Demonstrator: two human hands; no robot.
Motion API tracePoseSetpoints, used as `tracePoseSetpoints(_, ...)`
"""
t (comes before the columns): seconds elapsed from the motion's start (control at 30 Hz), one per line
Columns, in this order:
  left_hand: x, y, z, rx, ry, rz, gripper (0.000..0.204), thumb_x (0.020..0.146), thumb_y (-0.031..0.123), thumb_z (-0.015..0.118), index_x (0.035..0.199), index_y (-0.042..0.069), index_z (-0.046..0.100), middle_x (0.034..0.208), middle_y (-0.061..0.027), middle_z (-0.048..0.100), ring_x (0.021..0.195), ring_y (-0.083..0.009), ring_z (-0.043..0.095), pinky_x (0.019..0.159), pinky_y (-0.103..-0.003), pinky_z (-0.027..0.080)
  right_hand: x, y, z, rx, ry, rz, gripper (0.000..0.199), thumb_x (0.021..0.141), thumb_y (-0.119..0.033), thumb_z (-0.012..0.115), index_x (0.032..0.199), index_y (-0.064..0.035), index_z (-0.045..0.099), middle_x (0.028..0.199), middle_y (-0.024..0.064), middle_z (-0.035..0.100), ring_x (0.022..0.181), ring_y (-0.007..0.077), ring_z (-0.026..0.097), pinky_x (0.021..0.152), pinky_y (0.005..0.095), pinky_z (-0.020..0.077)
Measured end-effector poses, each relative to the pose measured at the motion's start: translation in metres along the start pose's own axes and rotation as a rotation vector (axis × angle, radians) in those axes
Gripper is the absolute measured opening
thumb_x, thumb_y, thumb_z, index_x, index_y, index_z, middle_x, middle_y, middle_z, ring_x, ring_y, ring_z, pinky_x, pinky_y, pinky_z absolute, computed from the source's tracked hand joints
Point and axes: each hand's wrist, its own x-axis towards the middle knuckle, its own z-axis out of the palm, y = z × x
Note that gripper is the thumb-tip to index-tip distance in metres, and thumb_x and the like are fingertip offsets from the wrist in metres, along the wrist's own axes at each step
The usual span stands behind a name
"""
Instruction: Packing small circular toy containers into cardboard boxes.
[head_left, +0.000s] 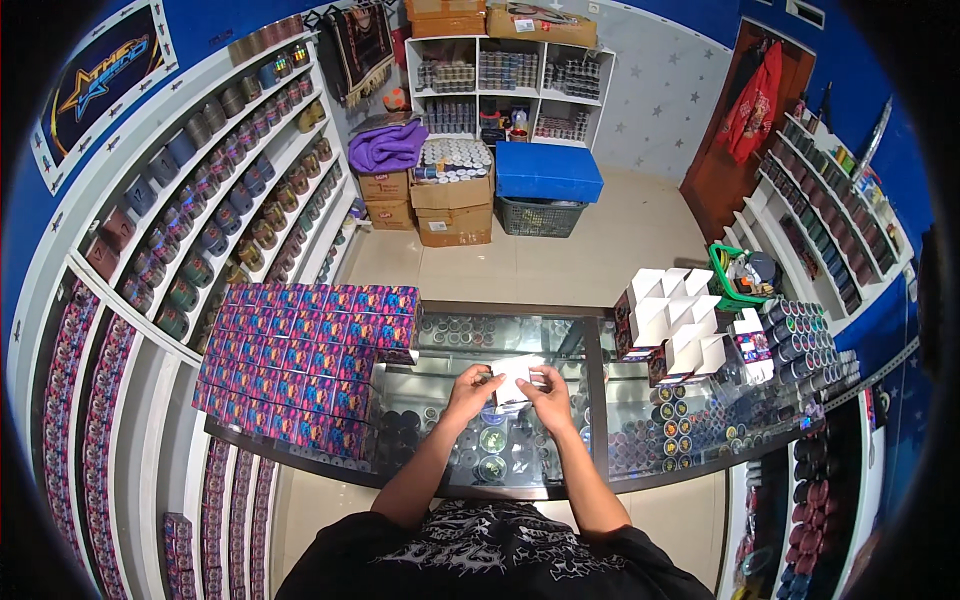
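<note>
Above the middle of a glass-topped counter (pixel 540 340), both of my hands hold one small carton (pixel 512 382) whose white side faces up. My left hand (pixel 474 392) grips its left edge, thumb on the white face. On the opposite edge sits my right hand (pixel 548 398), its thumb also pressed on the white surface. The fingers beneath the carton are hidden. Left of my hands stands a large block of closed, colourful printed boxes (pixel 300 360). To the right is a cluster of boxes with white flaps standing open (pixel 672 318).
Stacked spools (pixel 800 335) and a green basket (pixel 738 280) occupy the counter's right end. Round items show through the glass. Beyond the counter stand cardboard boxes (pixel 452 215) and a blue-lidded crate (pixel 548 175). Shelves of spools (pixel 215 190) line the left wall.
</note>
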Motion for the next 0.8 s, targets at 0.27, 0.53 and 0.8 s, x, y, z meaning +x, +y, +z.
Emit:
tracePoseSetpoints(0.27, 0.005, -0.005, 0.000, -0.017, 0.005, 0.019, 0.026, 0.081, 0.017, 0.077, 0.092, 0.002, 0.059, 0.073, -0.0047, 0.065, 0.062, -0.0082, 0.058, 0.054, -0.023, 0.042, -0.046, -0.018, 0.021, -0.477, 0.294, -0.485, 0.026, 0.073, -0.019, 0.079, 0.092, -0.0068, 0.066, 0.115, 0.0187, 0.056, 0.115, 0.0349, 0.049, 0.095, 0.0436, 0.0400)
tracePoseSetpoints(0.53, -0.010, -0.017, -0.003, 0.090, 0.139, 0.106, 0.028, 0.082, 0.019, 0.076, 0.079, 0.003, 0.054, 0.066, -0.0030, 0.062, 0.056, -0.0055, 0.053, 0.049, -0.023, 0.038, -0.050, -0.019, 0.011, -0.755, 0.150, -0.531, 0.035, 0.070, -0.022, 0.081, 0.103, -0.0148, 0.074, 0.134, 0.0223, 0.049, 0.124, 0.0395, 0.042, 0.105, 0.0452, 0.0341)
tracePoseSetpoints(0.8, -0.035, -0.012, -0.004, 0.119, 0.159, 0.220, 0.026, 0.081, 0.016, 0.077, 0.075, 0.003, 0.054, 0.062, 0.0015, 0.054, 0.055, -0.0040, 0.044, 0.048, -0.025, 0.034, -0.042, -0.010, 0.001, -0.687, 0.043, -0.575, 0.030, 0.071, -0.016, 0.078, 0.101, -0.0169, 0.075, 0.137, 0.0190, 0.048, 0.126, 0.0381, 0.044, 0.105, 0.0444, 0.0367)
